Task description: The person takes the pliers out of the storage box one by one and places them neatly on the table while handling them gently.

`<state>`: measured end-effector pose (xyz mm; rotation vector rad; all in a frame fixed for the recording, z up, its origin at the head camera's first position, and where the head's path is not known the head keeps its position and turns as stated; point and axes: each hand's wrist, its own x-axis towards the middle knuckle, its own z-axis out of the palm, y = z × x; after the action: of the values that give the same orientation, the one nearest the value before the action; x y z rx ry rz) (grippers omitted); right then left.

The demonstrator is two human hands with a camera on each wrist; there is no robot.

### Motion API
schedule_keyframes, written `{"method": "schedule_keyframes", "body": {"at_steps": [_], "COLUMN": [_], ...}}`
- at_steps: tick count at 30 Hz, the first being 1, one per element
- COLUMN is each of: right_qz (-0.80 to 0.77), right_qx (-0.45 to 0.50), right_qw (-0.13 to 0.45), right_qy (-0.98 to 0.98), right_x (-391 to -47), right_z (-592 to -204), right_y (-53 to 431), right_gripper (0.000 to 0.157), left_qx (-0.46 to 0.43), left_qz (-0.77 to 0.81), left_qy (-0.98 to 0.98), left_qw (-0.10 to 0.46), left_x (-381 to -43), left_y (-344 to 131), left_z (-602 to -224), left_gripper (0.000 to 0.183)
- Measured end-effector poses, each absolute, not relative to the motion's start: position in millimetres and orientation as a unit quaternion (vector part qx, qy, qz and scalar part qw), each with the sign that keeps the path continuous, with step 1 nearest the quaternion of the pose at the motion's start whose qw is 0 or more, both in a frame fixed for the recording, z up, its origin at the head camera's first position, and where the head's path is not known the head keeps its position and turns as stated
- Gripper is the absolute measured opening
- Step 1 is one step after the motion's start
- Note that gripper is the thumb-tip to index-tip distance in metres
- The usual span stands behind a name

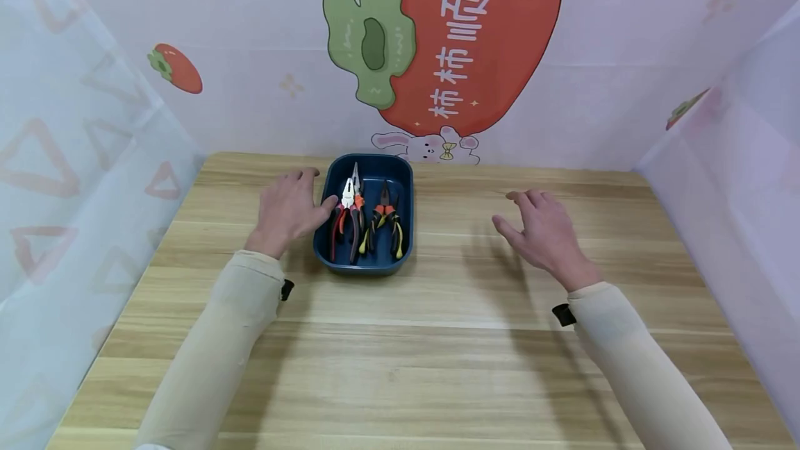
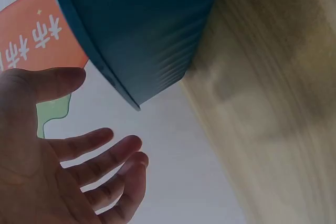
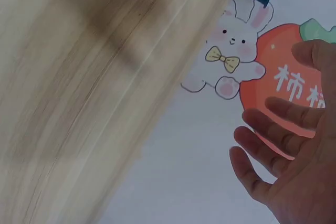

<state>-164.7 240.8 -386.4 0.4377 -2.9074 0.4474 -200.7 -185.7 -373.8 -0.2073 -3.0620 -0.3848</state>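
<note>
A dark blue rectangular bin [image 1: 369, 269] stands toward the back of the table, left of centre. Inside it on the left lie pliers with red and dark handles [image 1: 347, 201] and long-nose pliers [image 1: 358, 193], partly overlapped. Pliers with black and yellow handles [image 1: 385, 210] lie on the right. My left hand [image 1: 289, 208] hovers at the bin's left side, thumb by the rim, fingers relaxed and holding nothing. In the left wrist view, the bin's outer wall [image 2: 142, 24] rises beside that hand. My right hand [image 1: 545, 231] hangs over the table, well right of the bin, fingers loosely spread.
The wood-grain table [image 1: 387, 360] runs back to a white printed backdrop [image 1: 262, 103] with a large persimmon and a rabbit. White sheets also border the left and right sides. A corner of the bin shows at the top of the right wrist view.
</note>
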Motion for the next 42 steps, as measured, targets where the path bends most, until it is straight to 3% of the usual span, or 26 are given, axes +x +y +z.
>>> {"method": "schedule_keyframes", "body": {"at_steps": [12,22,42], "right_qz": [0.157,0.148,0.177], "right_qx": [0.17,0.191,0.194], "right_qw": [0.063,0.029,-0.04], "right_qy": [-0.971,-0.97,-0.964], "right_x": [-163.7,-164.7,-180.9], "right_z": [-383.4,-374.7,-359.0], "right_y": [210.4,183.6,137.5], "right_gripper": [0.05,0.051,0.059], "left_qx": [-0.031,-0.014,-0.032], "left_qz": [-0.202,-0.302,-0.361], "left_qy": [-0.978,-0.947,-0.919], "left_qw": [-0.033,-0.105,-0.152], "left_x": [-199.5,-201.3,-204.8], "left_y": [-191.4,-193.3,-187.8], "left_z": [-388.4,-396.0,-396.4], "left_gripper": [0.07,0.056,0.042]}}
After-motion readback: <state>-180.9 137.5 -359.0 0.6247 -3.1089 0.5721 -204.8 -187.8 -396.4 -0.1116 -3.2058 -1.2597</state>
